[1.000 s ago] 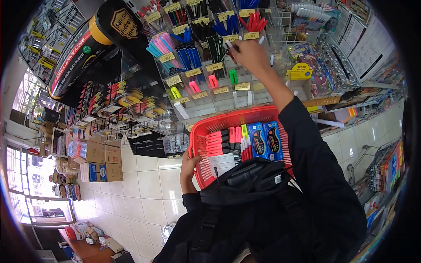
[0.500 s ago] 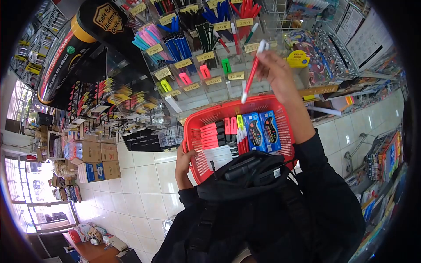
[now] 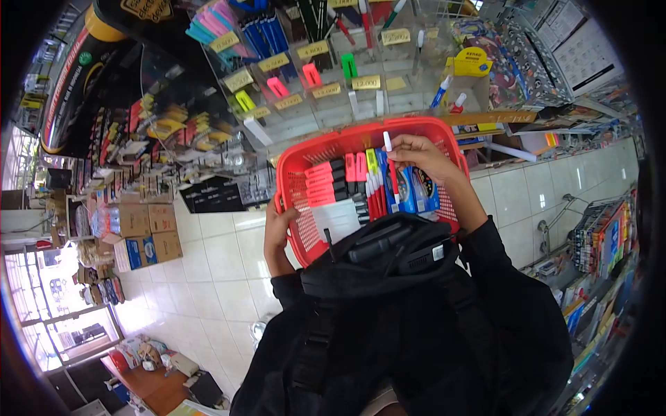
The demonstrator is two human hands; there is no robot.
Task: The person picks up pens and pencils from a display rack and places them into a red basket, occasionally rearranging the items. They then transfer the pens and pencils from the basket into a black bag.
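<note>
My left hand (image 3: 279,225) is wrapped around the left rim of a red plastic basket (image 3: 350,129). Held upright over the basket, a red marker with white ends (image 3: 393,177) is pinched in the fingers of my right hand (image 3: 423,156). Just left of it, several similar red markers (image 3: 377,197) stand in a row. Pink highlighters (image 3: 320,184) and white pieces (image 3: 336,218) fill the left side of the basket. Blue boxes (image 3: 424,193) lie at the right, partly covered by my right hand and the marker. A black bag (image 3: 381,253) on my chest hides the near rim.
Clear pen racks with price tags (image 3: 366,83) stand beyond the basket, holding pens and highlighters. A blue marker (image 3: 441,91) sits on the rack's right side. Cardboard boxes (image 3: 142,236) stand on the tiled floor at left. Shelved books (image 3: 603,239) are at right.
My right hand has come down from the rack into the basket area with the red marker, now upright over the blue boxes. My left hand keeps its hold on the basket. The view has shifted.
</note>
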